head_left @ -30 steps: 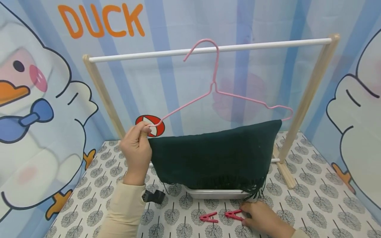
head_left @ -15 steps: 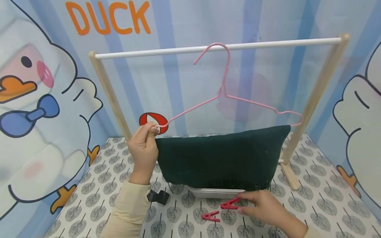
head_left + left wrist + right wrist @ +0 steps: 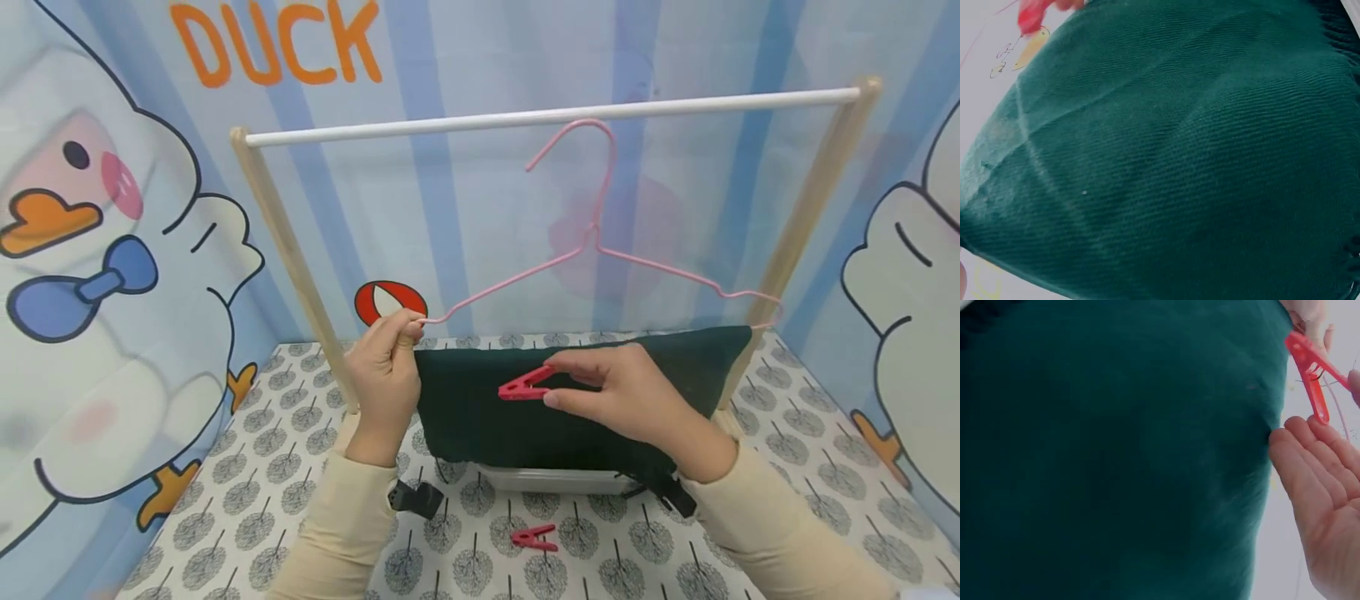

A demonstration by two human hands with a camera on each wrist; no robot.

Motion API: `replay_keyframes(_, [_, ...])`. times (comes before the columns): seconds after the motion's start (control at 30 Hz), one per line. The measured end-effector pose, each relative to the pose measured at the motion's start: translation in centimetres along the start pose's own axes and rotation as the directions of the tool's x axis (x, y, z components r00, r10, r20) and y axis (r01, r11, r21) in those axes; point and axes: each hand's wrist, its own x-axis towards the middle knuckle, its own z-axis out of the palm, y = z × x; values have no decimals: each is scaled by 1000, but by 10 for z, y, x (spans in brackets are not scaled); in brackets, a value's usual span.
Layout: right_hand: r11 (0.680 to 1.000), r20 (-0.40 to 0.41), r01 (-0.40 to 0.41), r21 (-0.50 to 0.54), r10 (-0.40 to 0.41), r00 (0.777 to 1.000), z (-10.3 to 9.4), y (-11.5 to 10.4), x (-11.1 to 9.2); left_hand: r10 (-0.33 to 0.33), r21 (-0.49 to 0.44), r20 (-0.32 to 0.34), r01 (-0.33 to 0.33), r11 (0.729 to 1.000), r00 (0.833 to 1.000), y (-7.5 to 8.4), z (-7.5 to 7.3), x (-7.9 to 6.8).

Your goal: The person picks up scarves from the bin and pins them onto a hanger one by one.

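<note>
My left hand (image 3: 386,375) grips the left end of a pink wire clothes hanger (image 3: 517,275) together with the corner of a dark green fringed scarf (image 3: 465,400). The scarf hangs folded over the hanger's lower bar and fills most of both wrist views. In front of it, my right hand (image 3: 630,392) pinches a red clothespin (image 3: 525,385) by its handles between thumb and fingers, the tip pointing left. The right wrist view shows this clothespin (image 3: 1310,375) near the scarf's upper edge. A second red clothespin (image 3: 535,537) lies on the table below.
A rack with a white rail (image 3: 450,123) and wooden posts (image 3: 288,258) stands behind the hanger, whose hook overlaps the rail in the head view. Under the scarf sits a white tray (image 3: 555,481), partly hidden. The table (image 3: 247,517) has a tree-patterned cloth.
My right hand has picked one clothespin up off the table and raised it in front of the scarf. The hanger and scarf have shifted slightly right in the head view, still in my left hand.
</note>
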Motion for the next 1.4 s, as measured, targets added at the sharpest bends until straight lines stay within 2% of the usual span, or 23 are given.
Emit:
replay_keyframes(0.07, [1000, -11, -2, 12, 2, 1000, 0, -6, 9, -12, -18, 10, 12, 1000, 1000, 1, 3, -2])
replay_keyframes(0.2, [999, -21, 51, 18, -51, 998, 2, -13, 23, -19, -11, 23, 19, 1000, 1000, 4, 6, -6])
replay_keyframes(0.37, [993, -31, 106, -55, -108, 994, 4, -17, 31, -9, -8, 40, 9, 1000, 999, 9, 9, -8])
replay_keyframes(0.7, [977, -34, 130, -169, -137, 990, 3, -23, 38, 70, 11, 76, -71, 997, 995, 12, 14, -11])
replay_keyframes(1.03, [930, 29, 202, -306, -203, 979, 7, -35, 47, 120, -14, 97, -120, 993, 988, 21, 20, -13])
replay_keyframes(1.2, [939, 43, 192, -286, -187, 981, 10, -36, 47, 131, -50, 95, -126, 991, 987, 23, 23, -12])
replay_keyframes(1.4, [966, 25, 110, -234, -108, 994, 12, -31, 35, 141, -3, 94, -141, 990, 986, 15, 24, -11])
